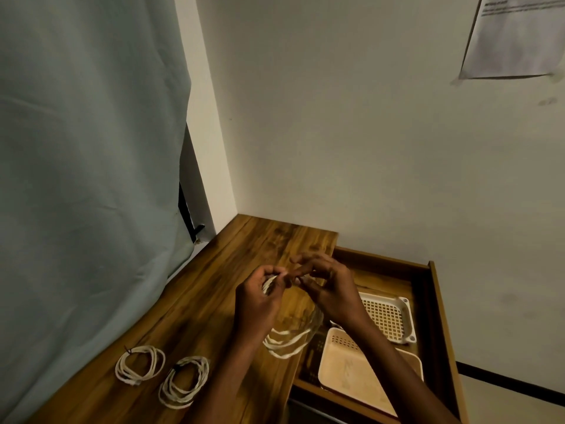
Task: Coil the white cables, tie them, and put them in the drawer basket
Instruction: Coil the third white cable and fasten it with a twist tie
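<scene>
head view: wooden desk (214,301) meets white wall (367,148), grey curtain (91,148) alongside.

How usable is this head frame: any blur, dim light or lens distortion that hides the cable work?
Head view: dim, warm light; the hands' undersides are dark. The coil held by the left hand and right hand is smeared by motion blur, while the two coils on the table stay readable. Wide-angle bending tilts the walls. No glare.

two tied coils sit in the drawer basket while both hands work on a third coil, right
Not quite. In the head view the two tied coils lie on the wooden tabletop, not in the drawer basket. The left hand and right hand work on the third coil.
</scene>
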